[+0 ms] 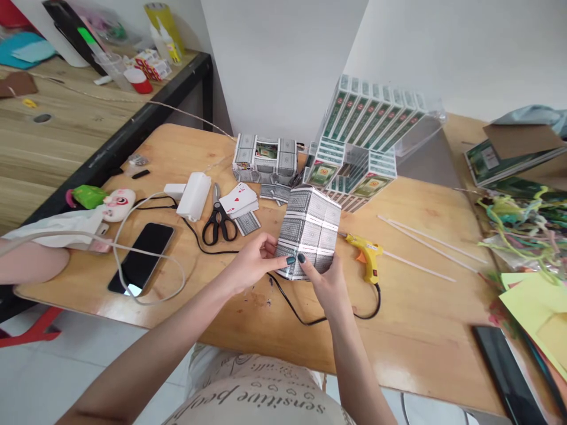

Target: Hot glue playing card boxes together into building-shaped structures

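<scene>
Both of my hands hold up a boxy structure of glued playing cards (310, 230) above the middle of the wooden table (425, 330). My left hand (254, 260) pinches its lower left edge. My right hand (325, 280) grips its bottom from below, thumb pressed on the front. A yellow glue gun (365, 254) lies just right of my right hand, its black cord running under my wrists. A second card structure (266, 156) stands behind, with loose cards (241, 203) and black-handled scissors (218, 221) to the left.
Stacked green card boxes (358, 147) in clear plastic stand at the back. Glue sticks (416, 242) lie to the right. A phone (142, 257), white charger (192, 195) and cable sit left. Coloured paper (538, 301) and string fill the right edge. Someone's arm (31, 260) rests at far left.
</scene>
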`<state>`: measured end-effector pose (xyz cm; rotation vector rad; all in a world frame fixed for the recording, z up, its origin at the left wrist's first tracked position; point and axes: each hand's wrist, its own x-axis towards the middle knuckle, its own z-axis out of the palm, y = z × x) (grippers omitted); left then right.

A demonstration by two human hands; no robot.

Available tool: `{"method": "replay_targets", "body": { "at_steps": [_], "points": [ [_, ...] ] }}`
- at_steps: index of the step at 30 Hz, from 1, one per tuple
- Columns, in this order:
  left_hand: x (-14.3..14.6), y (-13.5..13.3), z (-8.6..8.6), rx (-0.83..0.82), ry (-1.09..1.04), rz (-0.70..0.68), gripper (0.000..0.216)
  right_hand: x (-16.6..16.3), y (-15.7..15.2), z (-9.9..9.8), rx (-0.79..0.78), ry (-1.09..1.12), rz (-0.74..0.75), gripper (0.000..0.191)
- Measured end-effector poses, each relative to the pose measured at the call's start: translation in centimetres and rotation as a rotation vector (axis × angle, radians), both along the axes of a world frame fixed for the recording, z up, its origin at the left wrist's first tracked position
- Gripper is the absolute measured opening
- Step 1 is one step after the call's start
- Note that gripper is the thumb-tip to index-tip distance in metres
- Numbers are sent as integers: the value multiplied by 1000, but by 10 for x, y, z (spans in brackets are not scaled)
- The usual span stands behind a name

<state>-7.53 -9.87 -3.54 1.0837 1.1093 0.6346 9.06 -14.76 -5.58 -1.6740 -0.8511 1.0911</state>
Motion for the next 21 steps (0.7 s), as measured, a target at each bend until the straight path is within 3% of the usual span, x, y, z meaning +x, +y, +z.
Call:
{"method": "replay_targets", "body": {
  "at_steps": [14, 21],
  "points": [
    [-1, 0, 1, 9, 26, -28, 33, -4, -1, 0, 69, 26, -18, 67],
    [-1, -1, 5, 55, 160, -17, 33, -6, -5, -4, 82, -134, -27, 70]
  ]
}}
